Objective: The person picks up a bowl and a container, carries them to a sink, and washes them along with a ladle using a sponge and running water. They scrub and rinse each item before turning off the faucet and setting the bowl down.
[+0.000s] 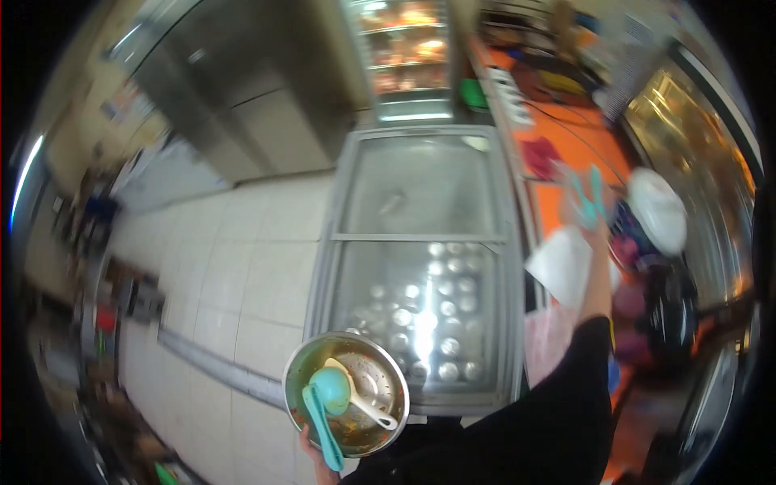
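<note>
A steel bowl [372,356] with food residue is held by its rim in my left hand [313,449], at the bottom of the view. Inside the bowl lie a turquoise ladle [330,391] and a cream-coloured spoon [365,404]. My right arm reaches out over the orange counter [554,121]. My right hand [594,218] is blurred, closed around something turquoise and a clear plastic piece [575,194]. A white sheet [562,263] lies just below that hand.
A glass-topped chest freezer [416,238] with several round cans stands ahead. Beside the right hand are a white container [656,212] and a black glossy object [671,303]. A lit display fridge [404,56] and a steel refrigerator [234,89] stand behind.
</note>
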{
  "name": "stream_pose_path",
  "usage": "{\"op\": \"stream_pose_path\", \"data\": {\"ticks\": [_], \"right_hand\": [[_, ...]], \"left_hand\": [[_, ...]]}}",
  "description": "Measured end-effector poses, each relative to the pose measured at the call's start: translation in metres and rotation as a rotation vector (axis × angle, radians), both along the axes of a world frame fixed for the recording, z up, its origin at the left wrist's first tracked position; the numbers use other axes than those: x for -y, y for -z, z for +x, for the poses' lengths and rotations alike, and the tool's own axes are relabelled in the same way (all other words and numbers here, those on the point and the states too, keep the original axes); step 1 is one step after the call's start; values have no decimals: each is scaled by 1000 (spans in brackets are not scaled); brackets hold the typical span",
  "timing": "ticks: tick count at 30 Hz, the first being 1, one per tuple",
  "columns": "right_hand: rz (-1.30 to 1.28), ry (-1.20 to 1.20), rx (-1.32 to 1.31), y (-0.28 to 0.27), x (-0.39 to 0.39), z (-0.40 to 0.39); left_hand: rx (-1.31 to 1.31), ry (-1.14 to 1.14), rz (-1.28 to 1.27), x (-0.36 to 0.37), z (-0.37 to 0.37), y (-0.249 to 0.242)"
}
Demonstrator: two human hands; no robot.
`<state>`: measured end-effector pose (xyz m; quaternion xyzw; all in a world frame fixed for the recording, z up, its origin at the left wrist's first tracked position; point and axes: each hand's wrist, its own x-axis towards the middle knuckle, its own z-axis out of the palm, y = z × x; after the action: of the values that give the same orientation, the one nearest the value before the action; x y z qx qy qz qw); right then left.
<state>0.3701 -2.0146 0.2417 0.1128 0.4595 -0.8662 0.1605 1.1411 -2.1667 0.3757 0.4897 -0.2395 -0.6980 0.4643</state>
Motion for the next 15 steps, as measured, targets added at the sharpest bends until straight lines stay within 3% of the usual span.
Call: {"op": "stream_pose_path", "data": {"ticks": [1,3,4,9,13,15], "right_hand": [[-79,-79,-138,38,-7,-33],[250,7,-196,115,-34,-104],[384,37,-206,116,-33,-112],[707,140,-407,54,-11,-68],[823,110,-518,1,21,26],[837,58,-570,-16,46,75]], "left_hand": [[-5,-62,-19,6,2,2],[4,-222,-49,11,5,19],[17,-312,-54,13,7,28],[-66,-481,-12,22,15,19],[-112,-592,8,29,60,38],[-98,-658,3,26,60,73]]}}
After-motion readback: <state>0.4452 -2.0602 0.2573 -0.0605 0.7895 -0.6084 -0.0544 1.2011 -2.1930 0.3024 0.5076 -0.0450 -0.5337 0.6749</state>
